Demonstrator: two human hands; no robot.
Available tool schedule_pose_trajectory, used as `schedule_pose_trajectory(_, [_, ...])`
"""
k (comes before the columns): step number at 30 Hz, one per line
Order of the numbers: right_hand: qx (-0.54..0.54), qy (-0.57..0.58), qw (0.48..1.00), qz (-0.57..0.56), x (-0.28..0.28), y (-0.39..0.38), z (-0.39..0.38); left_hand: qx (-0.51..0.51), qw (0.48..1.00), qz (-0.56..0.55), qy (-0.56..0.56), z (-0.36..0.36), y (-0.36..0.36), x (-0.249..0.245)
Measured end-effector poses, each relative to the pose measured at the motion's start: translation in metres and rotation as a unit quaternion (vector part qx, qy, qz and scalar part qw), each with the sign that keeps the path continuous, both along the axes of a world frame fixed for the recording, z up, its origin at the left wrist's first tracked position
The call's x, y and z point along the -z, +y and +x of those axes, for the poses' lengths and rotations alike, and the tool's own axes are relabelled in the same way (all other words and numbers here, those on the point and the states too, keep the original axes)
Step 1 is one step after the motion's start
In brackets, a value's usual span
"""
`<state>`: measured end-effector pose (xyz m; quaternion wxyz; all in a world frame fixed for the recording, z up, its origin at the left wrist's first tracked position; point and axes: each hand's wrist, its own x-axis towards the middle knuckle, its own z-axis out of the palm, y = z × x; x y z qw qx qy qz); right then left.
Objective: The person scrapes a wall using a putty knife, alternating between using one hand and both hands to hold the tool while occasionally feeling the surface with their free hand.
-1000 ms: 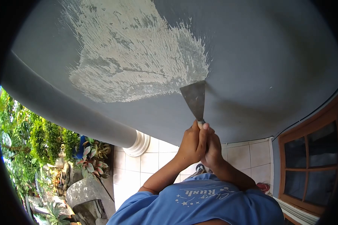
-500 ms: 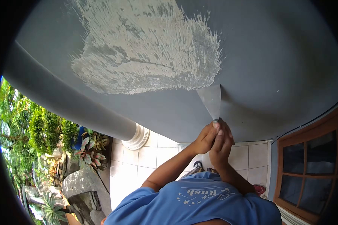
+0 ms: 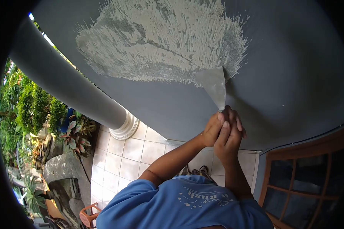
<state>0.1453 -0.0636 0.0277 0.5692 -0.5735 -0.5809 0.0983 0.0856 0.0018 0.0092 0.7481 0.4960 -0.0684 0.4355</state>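
Note:
Both my hands are wrapped around the handle of a putty knife (image 3: pixel 214 86), whose wide metal blade points up. My left hand (image 3: pixel 212 130) closes on the handle from the left, and my right hand (image 3: pixel 230 133) is pressed against it from the right. The fingers hide nearly all of the handle. The blade's broad edge lies on the lower right border of a rough, pale, streaked patch (image 3: pixel 160 49). Smooth grey paint surrounds this patch on the wall (image 3: pixel 156 101).
A round grey column (image 3: pixel 76 87) with a moulded base stands at left, plants (image 3: pixel 38 107) and rocks beyond it. Pale tiles (image 3: pixel 130 156) cover the floor. An orange plastic stool (image 3: pixel 88 215) is at lower left, a wood-framed window (image 3: pixel 300 183) at lower right.
The putty knife has moved up, its blade now overlapping the patch instead of sitting at its lower edge. Both hands went up with it. The camera view has shifted, bringing the stool into sight.

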Motion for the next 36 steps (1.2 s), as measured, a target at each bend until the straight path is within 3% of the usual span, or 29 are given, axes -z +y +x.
schedule_pose_trajectory(4, [0.084, -0.047, 0.994, -0.058, 0.005, -0.023, -0.01, 0.069, 0.993, -0.071, -0.07, 0.007, -0.03, 0.006])
schedule_pose_trajectory(5, [0.088, -0.059, 0.992, -0.067, 0.005, -0.022, -0.01, 0.05, 0.994, -0.086, -0.042, 0.001, -0.029, 0.007])
schedule_pose_trajectory(8, [0.028, -0.061, 0.996, -0.066, -0.008, 0.0, -0.008, 0.036, 0.994, -0.081, -0.07, 0.002, -0.006, 0.018])
schedule_pose_trajectory(9, [0.031, -0.08, 0.996, -0.04, -0.018, 0.004, -0.009, 0.016, 0.997, -0.025, -0.066, 0.002, 0.001, 0.011])
schedule_pose_trajectory(12, [0.016, -0.064, 0.997, -0.032, -0.022, -0.013, -0.005, 0.025, 0.995, -0.06, -0.077, 0.008, -0.021, 0.003])
schedule_pose_trajectory(15, [0.096, -0.101, 0.986, -0.089, -0.03, -0.022, -0.021, 0.068, 0.986, -0.083, -0.13, 0.007, -0.029, -0.002])
schedule_pose_trajectory(19, [0.026, -0.134, 0.985, -0.107, -0.029, 0.009, -0.02, 0.046, 0.973, -0.083, -0.209, 0.002, 0.008, 0.01])
schedule_pose_trajectory(21, [-0.001, -0.128, 0.988, -0.081, -0.037, 0.009, -0.02, 0.025, 0.981, -0.054, -0.187, 0.0, -0.001, 0.001])
schedule_pose_trajectory(24, [0.066, -0.11, 0.989, -0.073, -0.041, -0.017, -0.023, 0.02, 0.994, -0.029, -0.104, 0.002, -0.03, -0.01])
schedule_pose_trajectory(26, [0.084, -0.119, 0.985, -0.097, -0.037, -0.024, -0.023, -0.011, 0.99, -0.034, -0.133, 0.007, -0.03, -0.004])
schedule_pose_trajectory(28, [0.003, -0.152, 0.986, -0.064, -0.04, -0.003, -0.017, 0.01, 0.987, -0.088, -0.136, -0.001, -0.014, -0.002])
schedule_pose_trajectory(29, [-0.013, -0.126, 0.988, -0.091, -0.041, 0.012, -0.019, -0.036, 0.989, -0.074, -0.126, -0.002, 0.002, 0.01])
schedule_pose_trajectory(32, [-0.033, -0.116, 0.988, -0.093, -0.047, 0.014, -0.02, 0.021, 0.983, -0.072, -0.168, 0.004, -0.007, -0.004])
schedule_pose_trajectory(35, [0.117, -0.095, 0.985, -0.079, -0.029, -0.011, -0.029, 0.072, 0.97, -0.088, -0.214, 0.011, -0.027, -0.015])
schedule_pose_trajectory(36, [0.103, -0.104, 0.986, -0.082, -0.033, -0.008, -0.027, 0.092, 0.968, -0.094, -0.212, 0.011, -0.025, -0.012])
